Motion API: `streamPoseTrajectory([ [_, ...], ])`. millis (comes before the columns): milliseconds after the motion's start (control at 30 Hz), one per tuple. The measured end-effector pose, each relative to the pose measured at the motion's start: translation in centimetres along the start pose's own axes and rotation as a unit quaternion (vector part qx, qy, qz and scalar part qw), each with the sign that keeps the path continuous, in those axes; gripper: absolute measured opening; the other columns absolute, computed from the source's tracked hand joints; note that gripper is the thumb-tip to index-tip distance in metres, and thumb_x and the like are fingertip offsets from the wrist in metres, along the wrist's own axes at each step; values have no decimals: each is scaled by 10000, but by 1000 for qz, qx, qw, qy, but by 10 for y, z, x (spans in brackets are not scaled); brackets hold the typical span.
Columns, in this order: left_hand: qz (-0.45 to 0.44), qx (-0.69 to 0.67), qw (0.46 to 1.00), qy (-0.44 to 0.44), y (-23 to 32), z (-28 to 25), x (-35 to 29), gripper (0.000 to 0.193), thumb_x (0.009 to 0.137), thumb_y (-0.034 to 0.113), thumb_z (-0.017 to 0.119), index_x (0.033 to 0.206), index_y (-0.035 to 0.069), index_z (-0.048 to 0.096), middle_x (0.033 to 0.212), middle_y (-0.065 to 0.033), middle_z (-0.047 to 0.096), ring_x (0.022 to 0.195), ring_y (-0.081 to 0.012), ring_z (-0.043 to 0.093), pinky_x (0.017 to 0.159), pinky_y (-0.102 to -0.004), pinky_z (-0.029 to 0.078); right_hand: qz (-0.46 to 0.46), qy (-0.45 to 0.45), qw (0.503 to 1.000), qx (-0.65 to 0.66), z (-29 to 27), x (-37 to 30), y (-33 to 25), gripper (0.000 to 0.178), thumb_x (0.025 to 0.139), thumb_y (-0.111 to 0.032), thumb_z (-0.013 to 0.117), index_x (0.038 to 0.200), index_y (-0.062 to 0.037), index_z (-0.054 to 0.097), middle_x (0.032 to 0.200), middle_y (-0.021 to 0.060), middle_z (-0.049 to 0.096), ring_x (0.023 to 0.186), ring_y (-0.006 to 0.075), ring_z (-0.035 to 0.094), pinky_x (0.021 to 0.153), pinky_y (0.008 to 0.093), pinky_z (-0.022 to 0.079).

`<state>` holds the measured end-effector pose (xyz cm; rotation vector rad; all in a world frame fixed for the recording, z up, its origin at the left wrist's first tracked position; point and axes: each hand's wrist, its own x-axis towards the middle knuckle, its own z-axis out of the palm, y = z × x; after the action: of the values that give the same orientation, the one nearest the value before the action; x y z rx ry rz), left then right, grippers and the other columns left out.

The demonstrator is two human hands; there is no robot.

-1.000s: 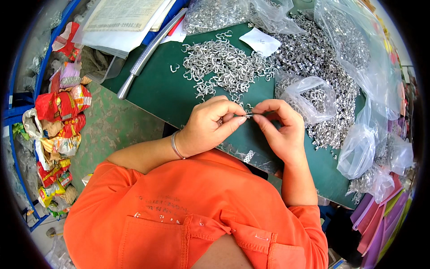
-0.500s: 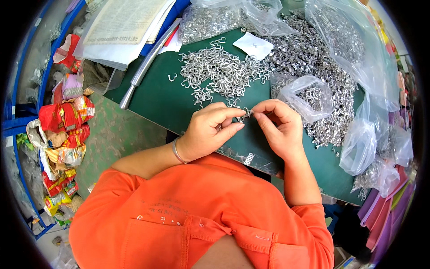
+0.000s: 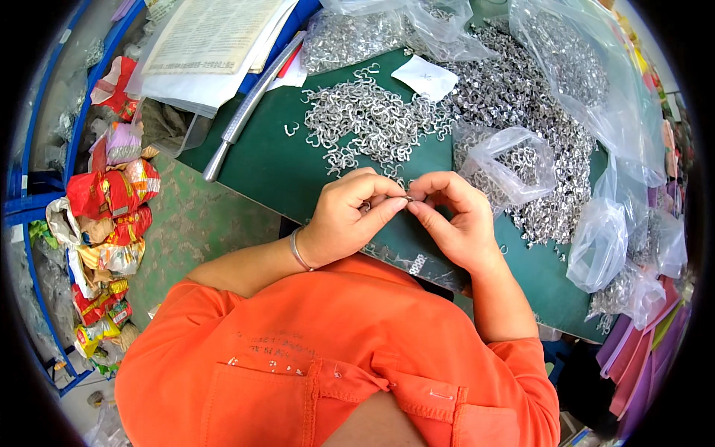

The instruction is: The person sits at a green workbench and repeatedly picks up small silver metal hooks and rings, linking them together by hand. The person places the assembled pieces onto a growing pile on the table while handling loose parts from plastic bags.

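Above the near edge of the green table, my left hand [image 3: 346, 212] and my right hand [image 3: 462, 220] meet fingertip to fingertip. Each thumb and forefinger is pinched closed around a small metal piece [image 3: 407, 198], mostly hidden by the fingers. A metal bracelet [image 3: 299, 250] circles my left wrist. Just beyond my hands lies a loose heap of curved silvery metal links [image 3: 372, 123], a few strays beside it. To the right spreads a larger pile of small, darker metal pieces [image 3: 555, 186]. An opened clear plastic bag [image 3: 514, 160] with links inside rests on that pile's near side, close to my right hand.
A tapered metal rod [image 3: 249, 108] lies along the table's left side beside printed sheets [image 3: 205, 37]. A white paper slip [image 3: 424, 77] sits behind the links. Filled clear bags [image 3: 350, 37] line the back; crumpled bags [image 3: 599, 246] hang at right. Blue shelving [image 3: 71, 112] stands left.
My right hand has moved slightly left, so its fingertips now meet those of my left hand. The metal piece between them shows less than before.
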<state>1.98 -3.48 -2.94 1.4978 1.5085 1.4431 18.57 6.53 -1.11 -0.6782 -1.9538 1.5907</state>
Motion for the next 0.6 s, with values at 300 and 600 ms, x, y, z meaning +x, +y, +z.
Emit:
streamPoseTrajectory([
  [300, 15, 32, 999, -14, 0, 3, 1, 95, 806, -14, 714, 891, 14, 681, 671, -23, 538, 570, -95, 487, 515, -243, 382, -105, 9, 977, -188, -10, 4, 1, 197, 784, 83, 664, 952, -19, 671, 882, 104, 644, 760, 247, 638, 654, 308, 515],
  [600, 3, 12, 1000, 0, 0, 1, 0, 126, 784, -15, 736, 895, 21, 689, 711, -28, 572, 598, -102, 521, 520, -245, 401, -103, 15, 990, -90, -2, 2, -4, 293, 762, 105, 669, 1022, -23, 629, 914, 85, 646, 804, 192, 645, 654, 281, 522],
])
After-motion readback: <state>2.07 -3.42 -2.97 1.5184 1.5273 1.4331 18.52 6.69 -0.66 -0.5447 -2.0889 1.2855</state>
